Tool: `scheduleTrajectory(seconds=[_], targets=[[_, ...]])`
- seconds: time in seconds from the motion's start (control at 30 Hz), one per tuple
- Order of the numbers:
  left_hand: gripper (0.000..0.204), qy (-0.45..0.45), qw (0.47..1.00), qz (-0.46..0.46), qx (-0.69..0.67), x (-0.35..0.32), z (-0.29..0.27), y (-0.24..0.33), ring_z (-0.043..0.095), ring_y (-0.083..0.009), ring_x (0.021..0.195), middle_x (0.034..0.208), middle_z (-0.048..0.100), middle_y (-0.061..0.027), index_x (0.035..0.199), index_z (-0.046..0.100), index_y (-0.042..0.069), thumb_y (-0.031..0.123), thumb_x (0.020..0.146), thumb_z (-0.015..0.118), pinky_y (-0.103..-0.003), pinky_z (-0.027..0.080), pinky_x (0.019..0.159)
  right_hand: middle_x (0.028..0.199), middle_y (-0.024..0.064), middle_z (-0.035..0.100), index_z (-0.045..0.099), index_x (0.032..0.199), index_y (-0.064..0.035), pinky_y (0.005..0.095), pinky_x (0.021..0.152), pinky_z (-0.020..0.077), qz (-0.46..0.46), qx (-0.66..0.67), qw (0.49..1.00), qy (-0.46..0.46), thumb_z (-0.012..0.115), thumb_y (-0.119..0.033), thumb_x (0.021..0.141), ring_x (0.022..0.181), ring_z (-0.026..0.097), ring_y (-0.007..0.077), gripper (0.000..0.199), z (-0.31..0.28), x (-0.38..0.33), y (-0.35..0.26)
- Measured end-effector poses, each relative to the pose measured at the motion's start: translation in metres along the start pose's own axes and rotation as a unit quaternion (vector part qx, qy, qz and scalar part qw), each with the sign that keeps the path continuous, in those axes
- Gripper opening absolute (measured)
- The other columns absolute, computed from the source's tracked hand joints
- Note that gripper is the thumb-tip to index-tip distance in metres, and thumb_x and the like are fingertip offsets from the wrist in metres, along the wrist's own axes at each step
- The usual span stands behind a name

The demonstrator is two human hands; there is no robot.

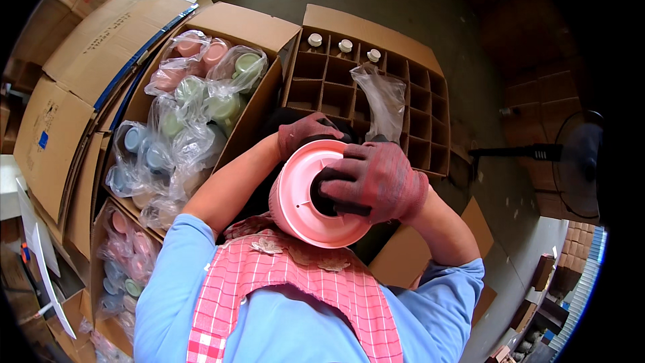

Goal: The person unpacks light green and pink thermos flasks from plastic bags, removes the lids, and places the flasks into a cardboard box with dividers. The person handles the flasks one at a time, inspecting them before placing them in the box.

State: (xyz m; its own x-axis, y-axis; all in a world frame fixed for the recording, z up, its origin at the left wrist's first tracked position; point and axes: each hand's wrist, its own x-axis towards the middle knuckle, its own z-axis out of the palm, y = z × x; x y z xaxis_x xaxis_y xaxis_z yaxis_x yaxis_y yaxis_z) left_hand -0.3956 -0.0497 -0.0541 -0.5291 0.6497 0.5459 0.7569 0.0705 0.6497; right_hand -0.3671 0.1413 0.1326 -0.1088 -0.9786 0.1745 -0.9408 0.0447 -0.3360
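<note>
Right hand (pixel 376 181): maroon knit glove, dark fingertips half curled at the central opening of a glossy pink, round plastic piece (pixel 293 195); I can't tell how firmly they grip.
Left hand (pixel 309 133): matching glove, fingers bent at the far-left rim, their hold hidden from me.
Pink piece: directly under the right fingertips, the hand nearer its opening; its axis tilts up toward my view.
Beyond the fingers: crinkled clear plastic bag (pixel 381 101) over a brown cardboard carton with square dividers (pixel 376 31).
Left of the fingers: pastel plastic cups in clear film (pixel 191 111).
</note>
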Motion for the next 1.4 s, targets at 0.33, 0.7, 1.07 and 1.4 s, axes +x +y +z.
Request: scheduleTrajectory(seconds=[0.33, 0.7, 1.07, 1.4], targets=[[0.022, 0.277, 0.828, -0.467, -0.140, -0.008, -0.004, 0.087, 0.058, -0.0264, 0.061, 0.064, 0.062, -0.0079, 0.075, 0.066, 0.012, 0.034, 0.077, 0.066, -0.031, 0.047, 0.063, 0.068, 0.0131, 0.063, 0.067, 0.079, -0.0058, 0.0341, 0.061, 0.0492, 0.497, 0.122, 0.858, 0.031, 0.068, -0.013, 0.063, 0.063, 0.060, 0.0323, 0.017, 0.019, -0.022, 0.017], [0.038, 0.004, 0.999, 0.012, -0.039, -0.004, -0.003, -0.003, 0.060, -0.0246, 0.089, 0.101, 0.062, -0.0063, 0.108, 0.060, 0.010, 0.017, 0.072, 0.068, -0.036, 0.047, 0.077, 0.093, 0.0003, 0.060, 0.063, 0.088, -0.0176, 0.0369, 0.058, 0.0488, -0.013, 0.016, 0.999, -0.028, 0.067, -0.025, 0.063, 0.080, 0.059, 0.0234, 0.027, 0.001, 0.010, 0.002], [0.030, 0.233, 0.872, -0.429, -0.036, 0.002, -0.013, 0.130, 0.059, -0.0270, 0.063, 0.069, 0.058, -0.0168, 0.087, 0.062, 0.000, 0.029, 0.081, 0.060, -0.033, 0.047, 0.063, 0.069, 0.0134, 0.063, 0.068, 0.076, -0.0085, 0.0381, 0.064, 0.0493, 0.533, 0.107, 0.839, -0.030, 0.068, -0.026, 0.067, 0.067, 0.060, 0.0341, 0.020, 0.022, -0.016, 0.041], [0.029, 0.146, 0.970, -0.187, -0.051, -0.045, -0.029, 0.015, 0.060, -0.0282, 0.084, 0.097, 0.062, -0.0107, 0.102, 0.059, 0.006, 0.023, 0.079, 0.062, -0.035, 0.048, 0.074, 0.091, 0.0096, 0.065, 0.068, 0.087, -0.0117, 0.0383, 0.069, 0.0493, 0.050, 0.155, 0.984, 0.073, 0.069, -0.017, 0.064, 0.079, 0.060, 0.0313, 0.024, 0.008, -0.002, 0.047]])
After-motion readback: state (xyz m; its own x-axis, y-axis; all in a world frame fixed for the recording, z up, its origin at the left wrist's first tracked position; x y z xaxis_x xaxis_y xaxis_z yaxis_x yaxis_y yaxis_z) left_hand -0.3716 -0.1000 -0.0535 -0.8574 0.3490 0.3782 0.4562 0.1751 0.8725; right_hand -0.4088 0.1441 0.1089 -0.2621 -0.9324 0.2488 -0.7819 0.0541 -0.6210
